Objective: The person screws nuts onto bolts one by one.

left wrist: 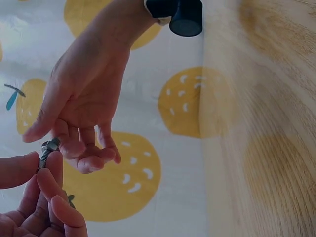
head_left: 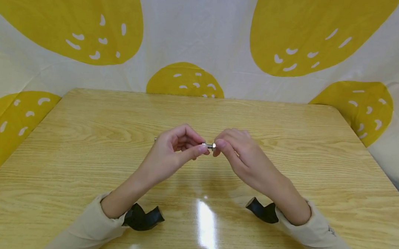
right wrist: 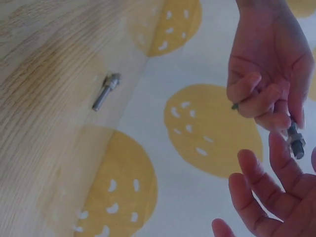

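A small silver bolt (head_left: pixel 209 146) lies roughly level between the two hands, with a hex nut (head_left: pixel 214 147) on its threads. My left hand (head_left: pixel 166 151) pinches the bolt's head end between thumb and fingers, hiding most of the head. Around the nut end is my right hand (head_left: pixel 248 158). Its thumb (left wrist: pixel 42 123) stands apart from the bolt in the left wrist view, while a fingertip (right wrist: pixel 279 143) is close beside the nut; whether it touches I cannot tell. The other right fingers are loosely bent.
Another bolt (right wrist: pixel 102 96) with a nut near its head lies on the wooden table (head_left: pixel 95 135), mostly hidden behind the left hand in the head view. A white cloth with yellow fruit shapes (head_left: pixel 186 79) hangs behind the table. Black wrist mounts (head_left: pixel 143 218) stick out from both sleeves.
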Tool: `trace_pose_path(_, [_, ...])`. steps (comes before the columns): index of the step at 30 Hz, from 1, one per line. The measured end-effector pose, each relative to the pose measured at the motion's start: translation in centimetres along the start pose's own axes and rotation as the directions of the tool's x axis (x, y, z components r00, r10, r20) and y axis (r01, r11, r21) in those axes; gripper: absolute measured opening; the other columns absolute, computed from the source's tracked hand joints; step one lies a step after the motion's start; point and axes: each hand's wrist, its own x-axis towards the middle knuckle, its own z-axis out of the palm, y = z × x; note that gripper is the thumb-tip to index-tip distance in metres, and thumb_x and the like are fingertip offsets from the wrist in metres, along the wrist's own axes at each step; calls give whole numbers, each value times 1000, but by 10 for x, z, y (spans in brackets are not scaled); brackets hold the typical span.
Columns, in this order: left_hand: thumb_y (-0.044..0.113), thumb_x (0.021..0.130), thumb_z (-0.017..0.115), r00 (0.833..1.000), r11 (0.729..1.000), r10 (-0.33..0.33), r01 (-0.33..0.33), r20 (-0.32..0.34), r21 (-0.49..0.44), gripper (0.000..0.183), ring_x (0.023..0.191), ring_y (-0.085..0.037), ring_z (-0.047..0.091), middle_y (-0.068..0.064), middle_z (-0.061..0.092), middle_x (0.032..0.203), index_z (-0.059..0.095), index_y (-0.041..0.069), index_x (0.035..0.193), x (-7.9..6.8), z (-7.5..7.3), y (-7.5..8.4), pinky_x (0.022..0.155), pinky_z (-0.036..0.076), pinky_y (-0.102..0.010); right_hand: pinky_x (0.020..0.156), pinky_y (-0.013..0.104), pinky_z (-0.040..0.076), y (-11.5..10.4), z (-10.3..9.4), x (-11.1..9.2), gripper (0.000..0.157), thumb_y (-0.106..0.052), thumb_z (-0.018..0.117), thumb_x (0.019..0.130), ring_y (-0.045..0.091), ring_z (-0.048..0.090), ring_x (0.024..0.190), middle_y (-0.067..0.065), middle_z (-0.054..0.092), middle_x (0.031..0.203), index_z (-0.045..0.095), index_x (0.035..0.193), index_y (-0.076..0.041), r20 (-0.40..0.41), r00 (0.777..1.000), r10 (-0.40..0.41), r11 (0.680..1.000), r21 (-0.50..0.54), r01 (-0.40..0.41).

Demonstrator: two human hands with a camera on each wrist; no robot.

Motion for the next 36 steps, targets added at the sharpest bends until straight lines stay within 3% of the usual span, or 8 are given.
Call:
trace_pose_path(3, [10, 87, 65, 1000, 1000, -5, 5, -5, -4, 12, 76, -19, 63, -8, 69, 90, 60, 5, 96, 0, -1, 0, 65, 50, -26, 81, 31, 39, -1, -3, -1, 15, -25, 55, 94, 10, 51, 90, -5, 61, 96, 61, 99, -12, -6, 1000, 15, 1000, 13, -15])
trace_pose_path(7, [9, 88, 63, 1000, 1000, 8, -8, -6, -9, 11, 73, -19, 62, -10, 68, 89, 59, 3, 97, 1, -2, -1, 64, 51, -27, 79, 28, 43, -1, -4, -1, 26, -14, 67, 85, 11, 51, 92, -3, 60, 102, 58, 109, -10, -34, 998, -47, 999, 18, 48])
trace_pose_path(13, [8, 88, 64, 1000, 1000, 6, -7, -2, -23, 12, 71, -18, 60, -11, 67, 88, 59, 2, 97, 1, -2, -2, 63, 50, -26, 79, 26, 43, 0, -2, 0, 16, -11, 65, 87, 12, 52, 90, -2, 59, 97, 59, 101, -8, -67, 990, -124, 992, 23, 126])
trace_pose_path(19, [11, 87, 65, 1000, 1000, 9, -9, 10, -15, 13, 75, -20, 62, -8, 69, 90, 59, 4, 97, 0, -1, 0, 64, 51, -27, 83, 30, 39, 0, -1, 0, 4, -14, 57, 93, 10, 52, 92, -4, 59, 95, 59, 94, -11, -28, 996, -88, 995, 40, 89])
trace_pose_path(26, [10, 87, 65, 1000, 1000, 12, -12, 9, -20, 11, 74, -19, 62, -9, 70, 90, 60, 5, 96, 0, 0, 0, 64, 50, -27, 81, 33, 36, 1, 0, -1, 19, -24, 48, 98, 8, 51, 89, -7, 60, 88, 61, 86, -15, -26, 999, -22, 1000, 18, 23])
trace_pose_path(29, [10, 88, 64, 1000, 1000, 7, -7, 1, -22, 11, 72, -18, 61, -9, 68, 89, 59, 4, 96, 0, 0, -1, 64, 50, -27, 82, 31, 39, 0, -1, -1, 14, -27, 58, 92, 10, 51, 92, -5, 60, 96, 61, 96, -14, -26, 1000, 0, 1000, 22, 1])
trace_pose_path(33, [10, 88, 64, 1000, 1000, 18, -18, -6, -18, 12, 71, -17, 60, -10, 67, 88, 59, 3, 96, 1, -1, -2, 64, 50, -27, 84, 28, 43, -2, -2, 0, 29, -17, 71, 83, 13, 51, 95, -1, 59, 104, 57, 107, -9, -35, 999, -34, 999, 24, 35])
trace_pose_path(36, [9, 88, 64, 1000, 999, 31, -31, -6, -21, 12, 71, -18, 60, -11, 68, 89, 59, 1, 96, 1, -2, -4, 64, 50, -27, 85, 27, 43, -3, -3, 2, 28, -8, 71, 82, 14, 51, 96, 1, 58, 104, 57, 106, -6, -41, 996, -85, 996, 28, 86])
